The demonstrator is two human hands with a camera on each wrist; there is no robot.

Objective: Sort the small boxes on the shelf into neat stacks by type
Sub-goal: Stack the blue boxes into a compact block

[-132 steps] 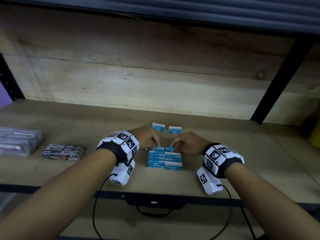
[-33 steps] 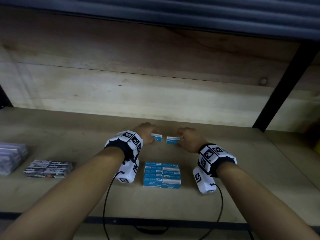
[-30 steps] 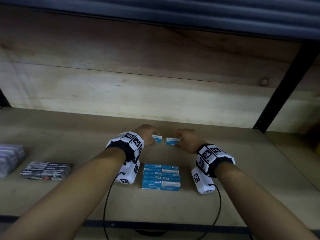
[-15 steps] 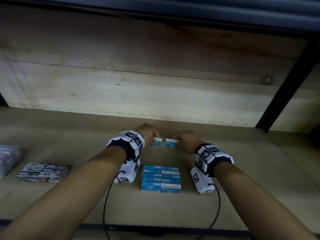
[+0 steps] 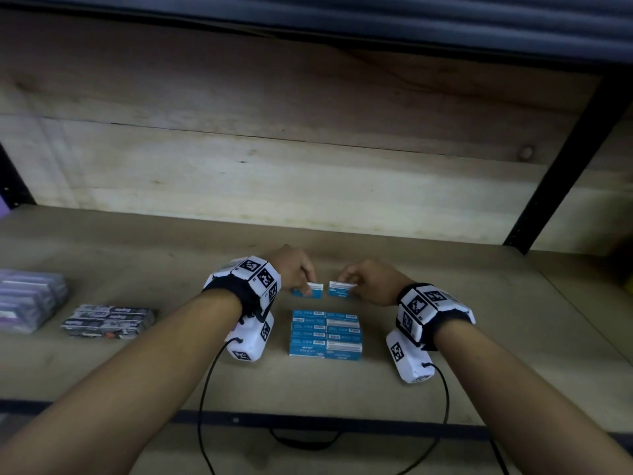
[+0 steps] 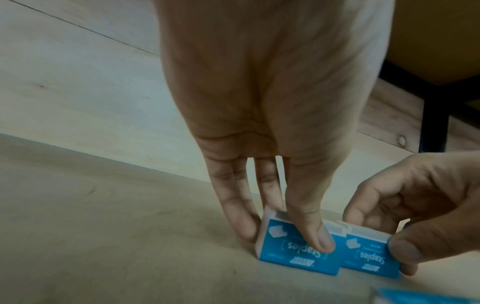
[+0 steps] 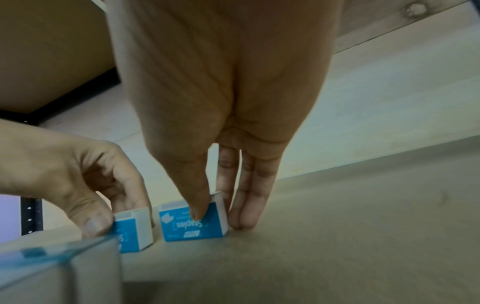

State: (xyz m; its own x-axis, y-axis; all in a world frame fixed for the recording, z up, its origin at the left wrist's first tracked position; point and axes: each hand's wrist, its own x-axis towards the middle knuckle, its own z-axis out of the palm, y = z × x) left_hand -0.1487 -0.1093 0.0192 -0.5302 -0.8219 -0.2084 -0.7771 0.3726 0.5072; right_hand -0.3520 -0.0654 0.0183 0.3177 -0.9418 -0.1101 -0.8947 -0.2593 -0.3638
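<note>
Now, from the head view, my left hand point(image 5: 296, 269) and right hand point(image 5: 368, 281) each pinch one small blue box point(image 5: 307, 290) on the shelf point(image 5: 137, 371), just behind the blue stack point(image 5: 325, 337). A loose pinch could drop one and knock the stack crooked. The left wrist view shows what the head hides: the thumb point(image 6: 310, 232) pressed on the word "Staples". The right wrist view shows a gap between both boxes.

Wooden shelf point(image 5: 479, 337), left hand point(image 5: 294, 269) pinched one blue staples box point(image 5: 308, 290), right hand point(image 5: 370, 281) pinched another point(image 5: 342, 289), both just behind a blue staples stack point(image 5: 325, 337), dark boxes point(image 5: 108, 320) and purple boxes point(image 5: 29, 299) lay far left.
</note>
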